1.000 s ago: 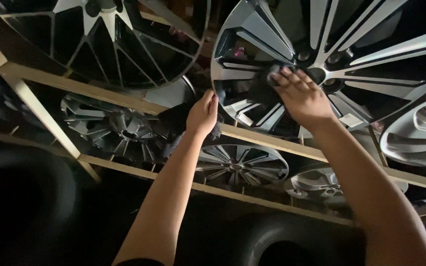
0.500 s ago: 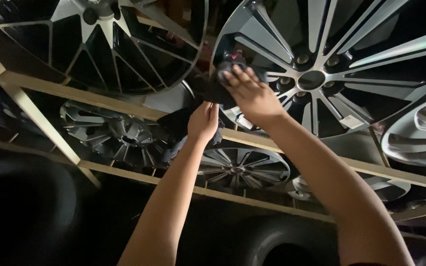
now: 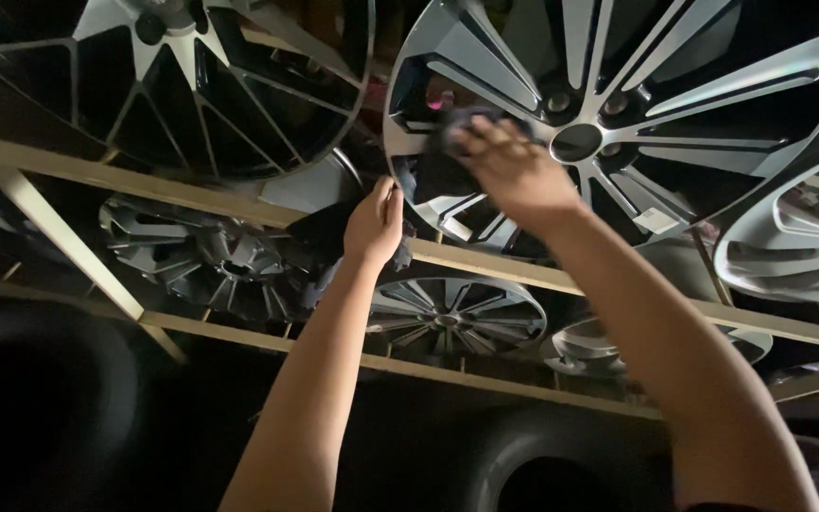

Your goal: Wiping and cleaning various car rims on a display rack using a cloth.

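The right hand (image 3: 514,175) presses a dark cloth (image 3: 447,156) flat against the face of a large alloy wheel (image 3: 618,123), over the spokes just left of the hub. Its fingers (image 3: 485,133) lie spread on top of the cloth rather than curled around it, so the cloth is pinned between palm and metal; part of the cloth hangs below the hand, dark against the silver spokes. The wheel stands upright on a wooden shelf rail (image 3: 485,261), in the upper right of the scene, its silver and black spokes facing the camera.

The left hand (image 3: 374,223) is lower and to the left, at the left rim of the same wheel. Its fingers are curled together against the rim's edge, where more dark fabric shows around the hand; whether they pinch that fabric or only brace on the rim cannot be told in the dim light.

A second big wheel with black and silver spokes (image 3: 163,85) stands on the same shelf to the left. On the shelf below lie smaller wheels: a dark multi-spoke one (image 3: 210,256) at left, a silver one (image 3: 452,318) under the left forearm, and another (image 3: 590,351) further right. A pale silver wheel (image 3: 798,237) shows at the right edge. Dark tyres (image 3: 40,408) sit at the bottom of the scene.
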